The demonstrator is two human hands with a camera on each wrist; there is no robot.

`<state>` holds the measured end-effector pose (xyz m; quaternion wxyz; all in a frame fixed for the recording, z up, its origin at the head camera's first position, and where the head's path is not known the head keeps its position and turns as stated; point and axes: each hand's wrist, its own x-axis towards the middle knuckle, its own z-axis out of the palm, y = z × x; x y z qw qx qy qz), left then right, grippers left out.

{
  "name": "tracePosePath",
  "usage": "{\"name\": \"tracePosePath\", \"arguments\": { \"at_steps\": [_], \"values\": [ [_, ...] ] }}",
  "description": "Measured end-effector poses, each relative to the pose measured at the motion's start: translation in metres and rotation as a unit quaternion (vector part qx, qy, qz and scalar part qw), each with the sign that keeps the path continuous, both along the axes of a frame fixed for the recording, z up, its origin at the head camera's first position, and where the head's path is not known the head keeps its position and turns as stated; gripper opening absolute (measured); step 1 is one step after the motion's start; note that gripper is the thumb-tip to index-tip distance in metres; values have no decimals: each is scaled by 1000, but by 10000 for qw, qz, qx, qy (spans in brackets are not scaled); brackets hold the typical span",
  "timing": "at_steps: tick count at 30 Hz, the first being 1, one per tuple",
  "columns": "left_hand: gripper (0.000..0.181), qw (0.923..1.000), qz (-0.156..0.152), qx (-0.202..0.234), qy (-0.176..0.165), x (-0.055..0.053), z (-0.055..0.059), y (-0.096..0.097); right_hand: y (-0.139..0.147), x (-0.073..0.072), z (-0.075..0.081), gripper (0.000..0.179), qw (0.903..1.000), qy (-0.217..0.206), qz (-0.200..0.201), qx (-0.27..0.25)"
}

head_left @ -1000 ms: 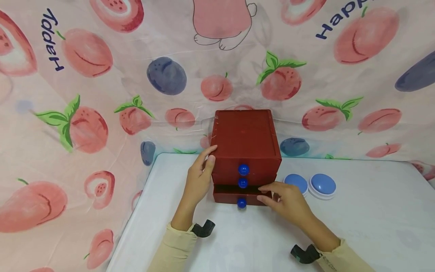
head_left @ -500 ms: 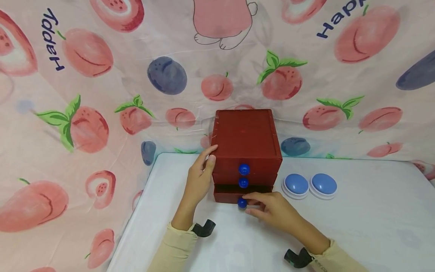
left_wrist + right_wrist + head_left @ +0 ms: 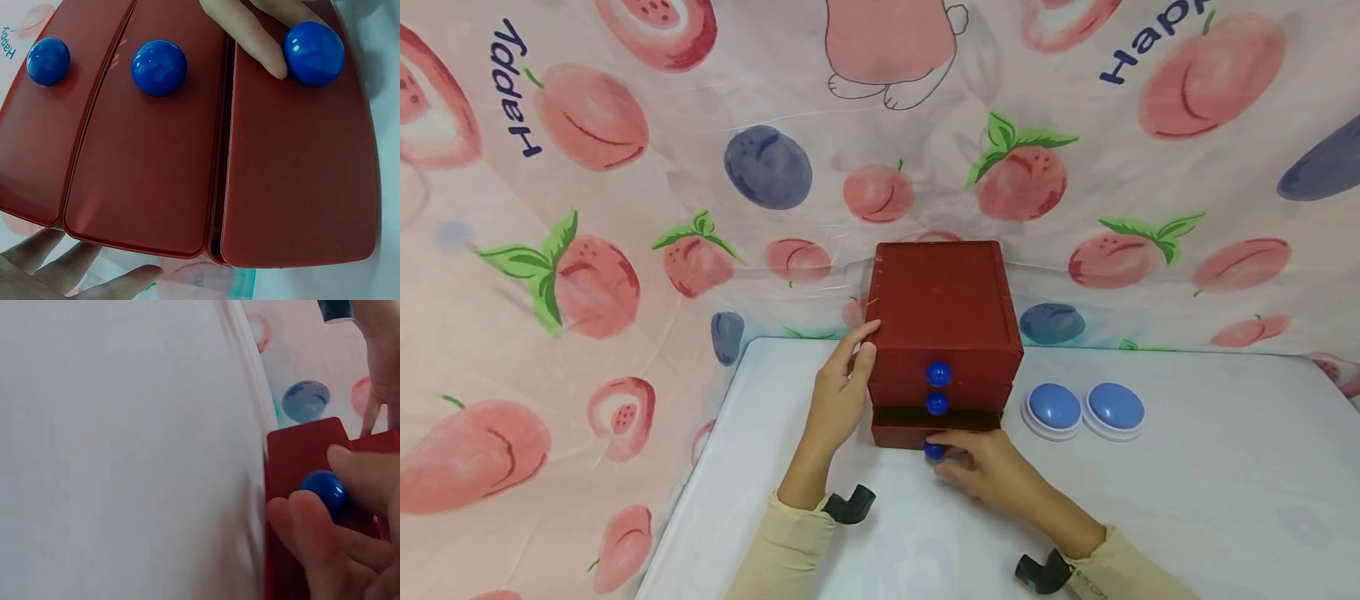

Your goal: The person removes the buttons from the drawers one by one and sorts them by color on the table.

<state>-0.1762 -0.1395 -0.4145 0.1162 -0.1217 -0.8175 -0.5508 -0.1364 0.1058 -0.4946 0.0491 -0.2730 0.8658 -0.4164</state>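
A dark red drawer cabinet (image 3: 936, 292) has three drawers, each with a round blue knob. Its bottom drawer (image 3: 897, 437) stands slightly pulled out, with a dark gap above its front. My left hand (image 3: 838, 395) rests along the cabinet's left side, fingers fairly straight, thumb near the front corner. With curled index finger and thumb, my right hand (image 3: 992, 468) holds the bottom drawer's knob (image 3: 325, 489). In the left wrist view, one fingertip (image 3: 275, 67) lies right beside that knob. The middle knob (image 3: 936, 404) and top knob (image 3: 938, 374) are untouched.
Two blue push buttons with white bases, a left one (image 3: 1054, 407) and a right one (image 3: 1114, 407), sit right of the cabinet on the white table (image 3: 1210, 475). A fruit-print cloth (image 3: 820, 108) hangs behind and at the left.
My right hand has moved left from the bottom drawer's right end to its blue knob, uncovering the left push button. My left hand and the cabinet have stayed put.
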Motion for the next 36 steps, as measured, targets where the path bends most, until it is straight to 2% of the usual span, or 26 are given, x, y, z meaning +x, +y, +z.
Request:
{"name": "tracePosePath", "arguments": {
  "at_steps": [7, 10, 18, 27, 33, 36],
  "values": [
    [39, 10000, 8, 4, 34, 1, 0, -1, -14, 3, -7, 25, 9935, -401, -1002, -372],
    [39, 10000, 28, 7, 42, 1, 0, -1, -17, 4, -8, 24, 9902, -449, -1256, -401],
    [39, 10000, 16, 16, -40, 1, 0, 0, -17, 0, -12, 24, 9902, -232, -1352, -280],
    [39, 10000, 23, 40, -60, 1, 2, 1, -18, -12, -13, 21, 9891, -4, -1434, -330],
    [39, 10000, 26, 22, -31, 1, 1, 0, -19, -21, -16, 19, 9858, 414, -1623, -135],
    [39, 10000, 34, 38, -34, 1, 1, 0, -19, -22, -16, 20, 9854, 437, -1639, -168]
  ]
}}
